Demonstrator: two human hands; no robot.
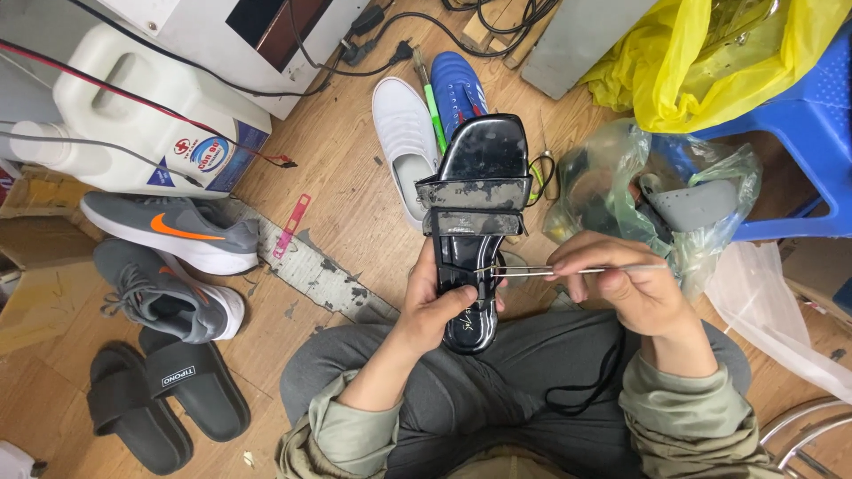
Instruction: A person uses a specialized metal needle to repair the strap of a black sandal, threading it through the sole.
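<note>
Black sandal (475, 222): over lap, left hand (441, 306) clasping its heel. Right hand (621, 284) pinching thin metal tool (568, 270) against the insole. Nearby: grey sneakers (169, 257), white shoe (404, 142), plastic bag (657, 191), contents unclear.

The wooden floor (355, 204) carries grey sneakers (169, 231), black slides (169, 399), a white shoe (404, 142), a white jug (133, 115) and cables (373, 44).

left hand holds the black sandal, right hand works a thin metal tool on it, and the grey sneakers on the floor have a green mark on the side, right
Not quite. In the head view the grey sneakers carry an orange mark, not green. The rest stands: the left hand holds the black sandal, and the right hand works the thin metal tool on it.
</note>
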